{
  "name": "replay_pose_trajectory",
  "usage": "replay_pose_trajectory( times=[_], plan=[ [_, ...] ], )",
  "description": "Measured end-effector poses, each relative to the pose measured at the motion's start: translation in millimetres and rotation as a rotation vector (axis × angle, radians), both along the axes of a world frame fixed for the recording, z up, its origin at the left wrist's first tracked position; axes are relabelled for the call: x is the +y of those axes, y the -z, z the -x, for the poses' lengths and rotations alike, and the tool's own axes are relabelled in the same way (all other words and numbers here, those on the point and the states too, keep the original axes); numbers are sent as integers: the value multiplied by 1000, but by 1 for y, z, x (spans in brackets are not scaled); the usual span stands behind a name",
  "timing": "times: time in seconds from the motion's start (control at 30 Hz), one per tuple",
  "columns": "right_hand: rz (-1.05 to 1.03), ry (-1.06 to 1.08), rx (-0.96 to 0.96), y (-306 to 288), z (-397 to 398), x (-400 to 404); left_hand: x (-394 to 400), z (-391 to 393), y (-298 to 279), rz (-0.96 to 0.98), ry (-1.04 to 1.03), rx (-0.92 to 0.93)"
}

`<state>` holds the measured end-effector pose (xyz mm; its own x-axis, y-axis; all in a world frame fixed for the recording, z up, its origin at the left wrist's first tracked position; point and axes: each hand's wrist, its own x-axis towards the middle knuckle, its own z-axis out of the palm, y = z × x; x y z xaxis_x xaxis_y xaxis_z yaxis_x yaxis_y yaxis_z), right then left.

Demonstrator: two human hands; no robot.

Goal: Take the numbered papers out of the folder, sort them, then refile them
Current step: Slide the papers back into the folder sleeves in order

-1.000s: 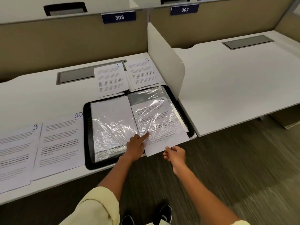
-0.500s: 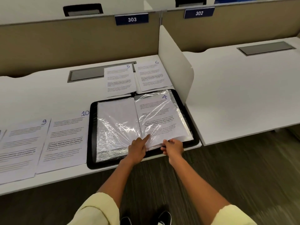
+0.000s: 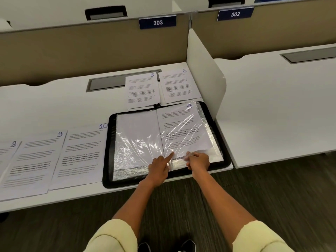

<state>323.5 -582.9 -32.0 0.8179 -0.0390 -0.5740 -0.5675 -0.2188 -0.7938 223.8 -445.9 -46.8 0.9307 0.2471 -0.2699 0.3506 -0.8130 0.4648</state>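
A black folder (image 3: pixel 109 151) lies open at the desk's front edge, its clear plastic sleeves shining. The paper numbered 4 (image 3: pixel 179 124) sits inside the right-hand sleeve, almost fully in. My left hand (image 3: pixel 159 166) presses its forefinger on the sleeve near the paper's lower left corner. My right hand (image 3: pixel 198 162) pinches the paper's bottom edge. Papers 5 (image 3: pixel 141 91) and 6 (image 3: pixel 179 86) lie behind the folder. Papers 10 (image 3: pixel 80 153), 9 (image 3: pixel 34 160) and 8 (image 3: pixel 7 151) lie in a row to its left.
A white divider panel (image 3: pixel 205 70) stands just right of the folder, with a second desk (image 3: pixel 272 110) beyond it. A grey cable hatch (image 3: pixel 107 82) is set in the desk behind the papers. Blue plates 303 (image 3: pixel 157 22) and 302 (image 3: pixel 235 14) hang on the back partition.
My right hand has pushed paper 4 up into the right sleeve, from hanging over the desk edge to lying almost wholly inside. My left forefinger stays on the sleeve.
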Motion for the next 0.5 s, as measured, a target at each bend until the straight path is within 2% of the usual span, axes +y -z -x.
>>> replay_pose_trajectory(
  times=[0.17,0.37,0.5],
  plan=[
    [15,20,-27,0,4,-6,-1,1,-2,1,11,11],
    [141,53,-227,-6,11,-27,1,2,-1,13,32,5],
    [147,98,-269,-8,13,-37,1,2,-1,18,30,7]
  ],
)
